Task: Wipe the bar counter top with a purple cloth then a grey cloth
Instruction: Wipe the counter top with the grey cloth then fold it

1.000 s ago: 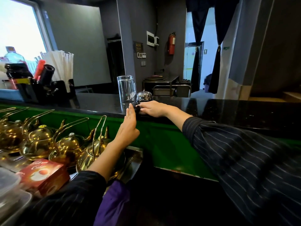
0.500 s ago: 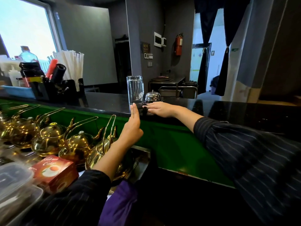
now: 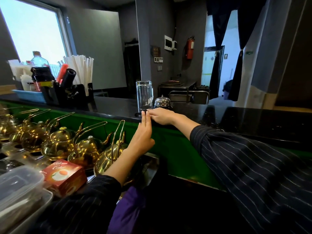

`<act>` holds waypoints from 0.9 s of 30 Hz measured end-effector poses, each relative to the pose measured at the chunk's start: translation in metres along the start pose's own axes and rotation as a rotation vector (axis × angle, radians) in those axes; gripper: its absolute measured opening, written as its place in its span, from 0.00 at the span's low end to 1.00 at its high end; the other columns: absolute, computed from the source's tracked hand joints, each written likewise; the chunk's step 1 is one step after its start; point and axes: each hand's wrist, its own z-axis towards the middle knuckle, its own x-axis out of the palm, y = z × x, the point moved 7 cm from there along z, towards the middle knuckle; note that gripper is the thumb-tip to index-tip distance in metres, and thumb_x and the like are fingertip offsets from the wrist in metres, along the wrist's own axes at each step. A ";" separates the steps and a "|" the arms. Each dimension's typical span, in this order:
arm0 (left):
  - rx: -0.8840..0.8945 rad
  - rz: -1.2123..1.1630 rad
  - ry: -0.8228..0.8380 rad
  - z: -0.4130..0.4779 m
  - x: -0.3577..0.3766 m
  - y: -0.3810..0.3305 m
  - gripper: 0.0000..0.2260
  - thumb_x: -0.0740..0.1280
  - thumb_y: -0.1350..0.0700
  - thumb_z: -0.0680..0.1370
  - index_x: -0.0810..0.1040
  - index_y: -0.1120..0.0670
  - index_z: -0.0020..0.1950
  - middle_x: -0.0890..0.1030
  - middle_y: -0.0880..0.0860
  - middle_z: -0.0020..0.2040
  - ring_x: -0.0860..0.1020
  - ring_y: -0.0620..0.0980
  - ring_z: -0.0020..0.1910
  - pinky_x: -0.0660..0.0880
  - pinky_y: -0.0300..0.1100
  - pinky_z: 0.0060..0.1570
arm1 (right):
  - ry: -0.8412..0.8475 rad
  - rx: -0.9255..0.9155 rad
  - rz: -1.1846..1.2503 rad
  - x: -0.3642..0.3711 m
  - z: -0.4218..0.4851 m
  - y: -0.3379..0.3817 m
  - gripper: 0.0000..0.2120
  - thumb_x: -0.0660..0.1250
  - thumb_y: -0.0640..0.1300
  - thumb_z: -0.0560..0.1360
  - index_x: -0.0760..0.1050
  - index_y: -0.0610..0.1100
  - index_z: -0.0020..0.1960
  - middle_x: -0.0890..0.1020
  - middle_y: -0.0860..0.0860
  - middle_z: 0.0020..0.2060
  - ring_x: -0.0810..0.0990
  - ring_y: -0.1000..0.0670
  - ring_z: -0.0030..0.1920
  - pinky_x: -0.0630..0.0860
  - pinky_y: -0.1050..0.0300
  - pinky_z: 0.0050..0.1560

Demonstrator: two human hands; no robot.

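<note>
Obstacles: glass (image 3: 144, 95), call bell (image 3: 162, 103) just right of it | free: bare bar counter top (image 3: 236, 119) farther right of glass | left of glass: open stretch, then straw caddy (image 3: 67, 93)

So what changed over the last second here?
The right hand slid slightly left along the counter top, its fingertips now meeting the upright left hand at the edge. Nothing was gripped or let go. The glass, bell and teapots stayed put; only the camera's view shifted.

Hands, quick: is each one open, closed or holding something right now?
Left hand: open, fingers straight, upright at the edge of the bar counter top, holding nothing.
Right hand: open, palm down flat on the counter, nothing visibly held.
</note>
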 end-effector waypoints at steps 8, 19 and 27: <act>-0.024 0.033 -0.201 -0.023 -0.002 -0.020 0.40 0.58 0.70 0.70 0.42 0.59 0.77 0.46 0.57 0.79 0.44 0.54 0.78 0.45 0.55 0.75 | -0.039 -0.064 -0.095 -0.008 -0.052 -0.016 0.22 0.52 0.52 0.82 0.59 0.55 0.76 0.61 0.51 0.77 0.58 0.47 0.77 0.59 0.40 0.74; -0.172 0.214 -0.098 -0.005 0.000 0.004 0.38 0.64 0.63 0.75 0.43 0.63 0.76 0.46 0.63 0.78 0.45 0.59 0.77 0.48 0.51 0.76 | -0.042 -0.079 -0.069 -0.003 -0.034 -0.020 0.22 0.53 0.50 0.82 0.61 0.54 0.76 0.61 0.52 0.77 0.58 0.47 0.77 0.58 0.41 0.75; -0.139 0.243 -0.102 -0.004 0.002 0.016 0.37 0.63 0.65 0.74 0.43 0.63 0.76 0.45 0.61 0.78 0.44 0.57 0.78 0.48 0.51 0.76 | -0.015 -0.045 0.073 -0.001 0.003 0.007 0.21 0.52 0.48 0.83 0.64 0.51 0.75 0.66 0.50 0.75 0.64 0.47 0.74 0.61 0.44 0.74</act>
